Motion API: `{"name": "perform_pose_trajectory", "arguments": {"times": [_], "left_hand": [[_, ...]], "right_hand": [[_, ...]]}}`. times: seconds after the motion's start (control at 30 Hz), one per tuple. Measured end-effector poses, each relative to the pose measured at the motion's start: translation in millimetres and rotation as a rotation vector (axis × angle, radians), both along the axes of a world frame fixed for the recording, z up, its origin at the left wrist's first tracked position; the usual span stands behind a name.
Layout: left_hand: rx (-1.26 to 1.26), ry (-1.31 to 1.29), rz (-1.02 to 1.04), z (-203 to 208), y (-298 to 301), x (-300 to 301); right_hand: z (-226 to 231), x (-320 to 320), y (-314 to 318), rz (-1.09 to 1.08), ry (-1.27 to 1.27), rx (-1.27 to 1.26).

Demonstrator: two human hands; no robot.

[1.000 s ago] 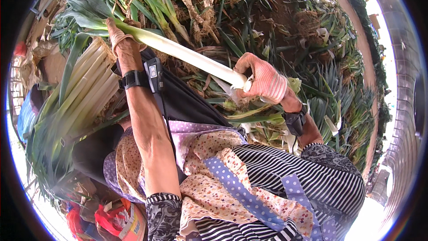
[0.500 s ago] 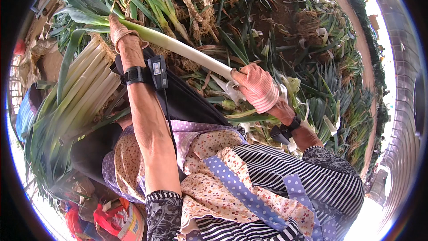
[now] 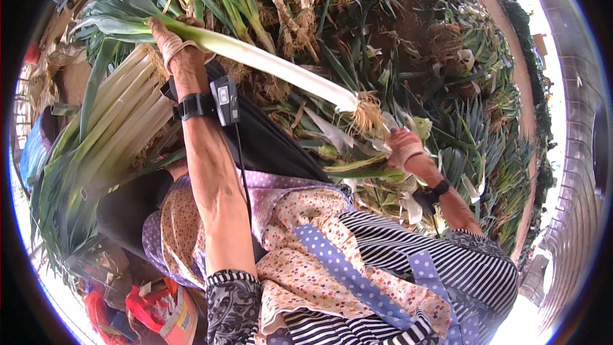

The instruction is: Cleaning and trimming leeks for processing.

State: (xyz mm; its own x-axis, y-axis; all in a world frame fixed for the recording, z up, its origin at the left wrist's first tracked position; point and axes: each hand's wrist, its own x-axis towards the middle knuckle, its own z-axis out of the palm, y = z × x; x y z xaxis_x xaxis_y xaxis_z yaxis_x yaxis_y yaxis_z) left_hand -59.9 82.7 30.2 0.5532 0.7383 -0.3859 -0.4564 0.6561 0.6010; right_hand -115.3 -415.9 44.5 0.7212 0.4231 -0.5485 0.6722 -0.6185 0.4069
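A long leek (image 3: 274,70) slants across the view, its white shaft bare and pale, its root tuft (image 3: 368,115) pointing right. My left hand (image 3: 174,41), in a striped glove, is closed round it where the shaft turns to green leaves. My right hand (image 3: 406,147), gloved too, is just beyond the roots and off the shaft. Its fingers look curled, with pale scraps of peel beside them; whether it grips any of these is hidden. A bundle of leeks (image 3: 124,115) with white shafts lies left of my left forearm.
More leeks with roots (image 3: 294,0) are heaped at the far side. Torn leaves and peelings (image 3: 383,185) lie under my right hand, and a leafy pile (image 3: 472,121) spreads on the right. Red bags (image 3: 150,306) sit at the lower left.
My right hand has come off the root end of the leek and moved right and down, baring the root tuft. My left hand keeps its hold with little movement.
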Motion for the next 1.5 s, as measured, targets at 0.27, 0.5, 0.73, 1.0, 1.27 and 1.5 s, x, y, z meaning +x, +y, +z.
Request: {"name": "perform_pose_trajectory", "arguments": {"times": [0.27,0.5,0.73,1.0,1.27,1.5], "left_hand": [[-0.039,-0.283,-0.066,28,-38,-7],[-0.069,-0.593,-0.209,13,-37,-13],[-0.115,-0.555,-0.194,26,-35,-21],[0.154,-0.534,-0.360,17,-68,-5],[0.116,-0.485,-0.496,50,-105,-14],[-0.106,-0.387,-0.274,75,-117,-2]], "right_hand": [[95,4,94,0.016,-0.350,0.936],[19,16,144,-0.108,-0.054,0.844],[-51,-3,36,-0.691,0.245,0.568],[24,55,72,-0.049,0.058,1.193],[-12,48,177,-0.698,0.377,1.316],[-7,21,185,-0.867,0.372,1.629]]}}
